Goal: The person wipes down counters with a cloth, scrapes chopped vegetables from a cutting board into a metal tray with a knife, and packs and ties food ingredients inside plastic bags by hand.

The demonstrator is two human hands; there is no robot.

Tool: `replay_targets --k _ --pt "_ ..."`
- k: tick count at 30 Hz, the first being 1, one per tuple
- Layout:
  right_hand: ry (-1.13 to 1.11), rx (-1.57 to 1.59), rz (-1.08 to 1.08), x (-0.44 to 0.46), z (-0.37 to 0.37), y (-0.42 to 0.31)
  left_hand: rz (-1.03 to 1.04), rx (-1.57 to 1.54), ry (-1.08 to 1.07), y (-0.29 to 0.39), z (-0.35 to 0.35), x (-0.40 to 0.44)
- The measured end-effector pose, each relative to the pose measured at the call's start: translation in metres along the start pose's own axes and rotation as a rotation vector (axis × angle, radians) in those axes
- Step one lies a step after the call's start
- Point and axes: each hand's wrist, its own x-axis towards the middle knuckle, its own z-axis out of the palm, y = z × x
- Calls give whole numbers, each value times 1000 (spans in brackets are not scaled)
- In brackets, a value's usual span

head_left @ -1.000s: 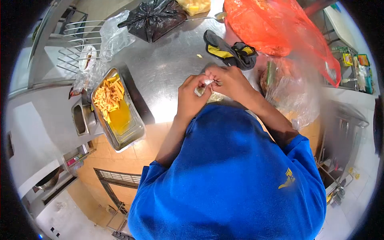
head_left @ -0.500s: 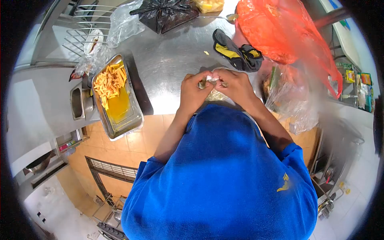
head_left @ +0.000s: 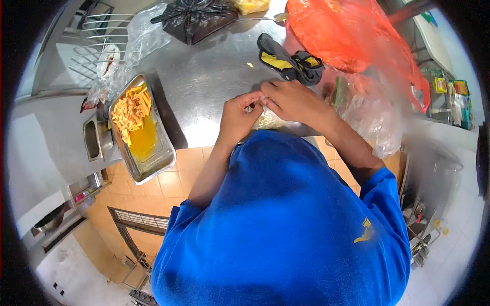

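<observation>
Close to my body, at the steel table's near edge, a small clear plastic bag (head_left: 270, 120) holds pale thin strands whose kind I cannot make out. Its gathered top is pinched between the fingers of my left hand (head_left: 239, 118). My right hand (head_left: 296, 101) meets the left at the bag's neck, with thumb and fingers closed on the plastic. The right hand's back hides part of the bag, and my blue shirt covers its lower side. Just beyond the right hand lies a grey and yellow fabric item (head_left: 275, 57).
Left on the steel table (head_left: 201, 76) sits a metal tray (head_left: 166, 159) with orange cut strips and yellow liquid. A black plastic bag (head_left: 196, 23), a spoon (head_left: 280, 19) and a red plastic bag (head_left: 326, 33) lie at the back. Clear plastic (head_left: 372, 112) is at right.
My right hand has turned over the bag's neck, its back now facing up more, and its fingers overlap the left fingertips. The view has shifted, so the table items appear slightly further left.
</observation>
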Motion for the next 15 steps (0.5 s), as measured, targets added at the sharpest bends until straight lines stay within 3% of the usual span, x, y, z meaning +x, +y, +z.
replay_targets --k 2,5,8,11,15 --pt "-136 -85 96 -2 -7 -2 13 60 64 -6 3 -2" --pt "-246 -184 41 -3 -7 -1 22 245 86 7 5 -5" --pt "-289 -141 -105 -1 -8 13 69 229 22 6 1 -3" --pt "-205 197 -156 -8 13 35 65 194 -13 2 0 -3" --pt "-130 739 48 -20 26 27 29 9 -51 -1 3 -2"
